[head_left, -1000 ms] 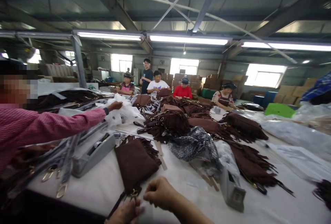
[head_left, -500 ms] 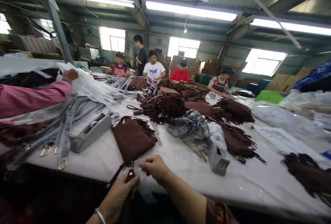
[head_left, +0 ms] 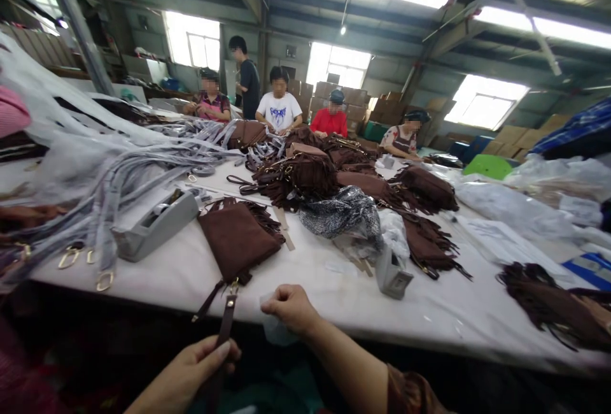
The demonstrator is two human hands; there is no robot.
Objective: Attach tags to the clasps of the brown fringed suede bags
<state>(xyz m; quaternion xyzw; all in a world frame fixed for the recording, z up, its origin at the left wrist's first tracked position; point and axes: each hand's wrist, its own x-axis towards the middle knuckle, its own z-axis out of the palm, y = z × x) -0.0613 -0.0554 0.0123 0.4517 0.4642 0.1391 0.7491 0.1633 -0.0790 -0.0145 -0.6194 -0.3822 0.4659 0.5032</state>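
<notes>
My left hand (head_left: 191, 369) is closed on a dark brown strap (head_left: 224, 325) below the table's front edge. The strap runs up to a gold clasp on a brown fringed suede bag (head_left: 238, 239) lying flat on the white table (head_left: 324, 306). My right hand (head_left: 289, 307) is curled shut at the table edge, pinching a small piece of clear plastic film (head_left: 277, 331) that hangs below it.
A grey tape dispenser (head_left: 155, 226) sits left of the bag, a second one (head_left: 392, 274) to its right. Grey straps (head_left: 119, 178) with gold clips lie at the left. Piles of brown fringed bags (head_left: 334, 178) fill the middle. Several people work at the far side.
My left hand has drawn back toward me along the strap, pulling it taut off the table edge. The person on the left has pulled the arm and clear plastic away leftward.
</notes>
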